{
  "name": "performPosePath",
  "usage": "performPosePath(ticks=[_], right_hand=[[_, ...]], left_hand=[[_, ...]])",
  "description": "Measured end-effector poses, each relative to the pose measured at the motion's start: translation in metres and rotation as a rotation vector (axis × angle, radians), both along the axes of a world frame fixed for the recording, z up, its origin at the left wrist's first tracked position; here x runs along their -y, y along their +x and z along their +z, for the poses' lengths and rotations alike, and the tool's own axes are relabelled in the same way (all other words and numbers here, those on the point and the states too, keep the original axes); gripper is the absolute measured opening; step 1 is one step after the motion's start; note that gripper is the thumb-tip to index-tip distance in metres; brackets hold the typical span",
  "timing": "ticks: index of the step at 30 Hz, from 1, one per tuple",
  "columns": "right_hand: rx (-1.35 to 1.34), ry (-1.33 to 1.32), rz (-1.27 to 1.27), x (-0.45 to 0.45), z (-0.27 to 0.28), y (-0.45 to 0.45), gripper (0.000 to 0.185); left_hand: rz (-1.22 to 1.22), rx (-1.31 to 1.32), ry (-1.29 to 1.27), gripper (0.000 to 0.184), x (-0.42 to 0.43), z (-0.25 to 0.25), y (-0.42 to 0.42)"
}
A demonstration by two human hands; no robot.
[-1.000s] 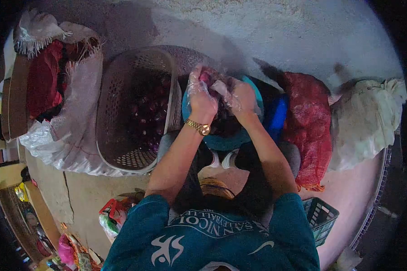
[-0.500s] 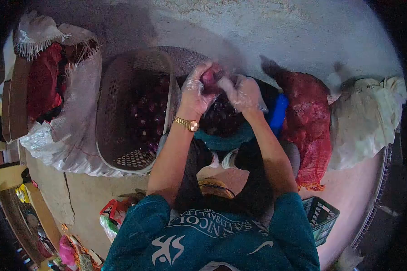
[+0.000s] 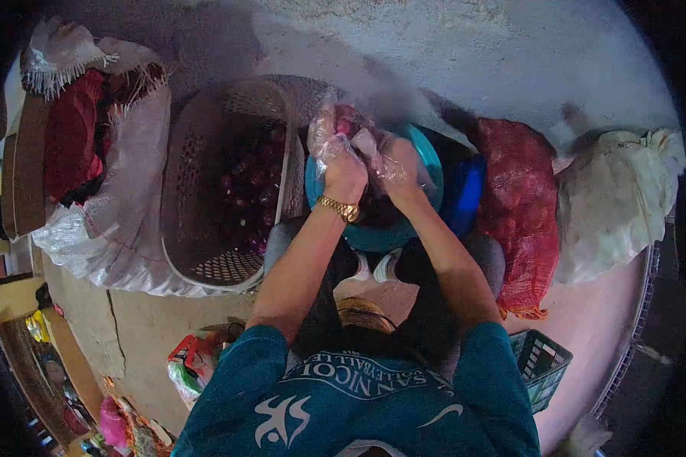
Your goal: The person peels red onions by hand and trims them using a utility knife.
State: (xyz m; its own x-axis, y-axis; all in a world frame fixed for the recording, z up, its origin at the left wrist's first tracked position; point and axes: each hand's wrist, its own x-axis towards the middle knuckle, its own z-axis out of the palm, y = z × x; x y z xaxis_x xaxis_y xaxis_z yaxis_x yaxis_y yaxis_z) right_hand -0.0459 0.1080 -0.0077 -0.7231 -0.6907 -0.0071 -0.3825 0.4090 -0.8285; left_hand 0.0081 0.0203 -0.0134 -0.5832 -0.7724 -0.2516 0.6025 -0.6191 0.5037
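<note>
My left hand (image 3: 337,156), in a clear plastic glove, is closed around a red onion (image 3: 346,123). Close beside it on the right is my right hand (image 3: 395,164), gloved the same way, its fingers bent in against the onion; what they pinch, if anything, is hidden. Both hands are above a round teal basin (image 3: 428,151), whose dark contents are mostly covered by my wrists. To the left of the basin stands a grey plastic basket (image 3: 288,171) with many red onions (image 3: 251,186) in it.
Right of the basin are a blue object (image 3: 469,196), a full red mesh sack (image 3: 517,206) and a whitish sack (image 3: 617,209). A white woven sack (image 3: 133,206) leans at the left. Behind my right elbow sits a dark green crate (image 3: 541,367). A concrete wall (image 3: 526,61) rises ahead.
My left hand has turned and shifted slightly right, keeping the onion. My right hand has moved a little left and in toward it. More of the basin's rim shows.
</note>
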Motion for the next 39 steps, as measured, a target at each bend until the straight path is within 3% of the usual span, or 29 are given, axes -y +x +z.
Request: performPosePath(ticks=[8,10,11,13,17,19,23,25,26,28,29,31,32,34,38,39], right_hand=[[0.045,-0.001,-0.067,-0.012,0.002,0.002,0.068],[0.068,-0.038,-0.095,-0.015,0.013,-0.004,0.067],[-0.001,-0.009,-0.106,-0.015,0.015,-0.011,0.066],[-0.053,0.01,-0.145,-0.015,0.016,-0.01,0.064],[-0.129,0.056,-0.023,-0.01,0.018,-0.009,0.06],[0.142,-0.041,-0.102,-0.006,0.014,-0.005,0.058],[0.117,0.024,-0.114,-0.001,-0.005,-0.01,0.054],[0.264,0.167,-0.09,-0.003,0.017,-0.006,0.078],[0.265,0.169,-0.09,-0.003,-0.002,-0.008,0.078],[0.131,-0.089,-0.172,0.0,-0.054,-0.011,0.081],[0.131,-0.088,-0.17,0.002,-0.047,-0.007,0.081],[0.489,-0.272,-0.204,0.007,-0.018,0.004,0.082],[0.488,-0.269,-0.202,0.005,-0.012,0.0,0.082],[0.05,0.07,-0.051,-0.005,-0.004,-0.012,0.05],[-0.08,-0.021,-0.044,-0.014,0.018,-0.02,0.06],[-0.161,0.075,-0.031,-0.016,0.025,-0.022,0.066]], left_hand=[[0.079,0.022,-0.016,0.021,-0.005,-0.009,-0.004],[-0.232,-0.026,0.033,0.022,0.0,0.009,0.003],[-0.232,-0.027,0.033,0.022,0.007,0.014,0.006],[-0.508,-0.018,0.057,0.023,0.017,0.021,0.012],[-0.356,0.038,0.031,0.022,0.01,0.018,0.008],[-0.266,0.025,0.064,0.019,0.011,0.014,0.005],[-0.232,0.05,-0.035,0.021,0.011,0.013,0.004],[-0.197,0.073,-0.07,0.02,0.01,0.01,0.003],[-0.196,0.073,-0.069,0.02,0.009,0.01,0.003],[-0.123,0.074,-0.082,0.014,0.007,0.012,0.002],[-0.121,0.074,-0.082,0.014,0.007,0.01,0.001],[-0.065,0.117,-0.076,0.015,0.008,0.005,-0.002],[-0.063,0.117,-0.074,0.015,0.008,0.004,-0.002],[-0.04,0.04,-0.159,0.019,0.006,0.003,0.0],[-0.279,0.025,0.076,0.022,0.013,0.027,0.011],[-0.353,0.003,0.15,0.023,0.016,0.028,0.011]])
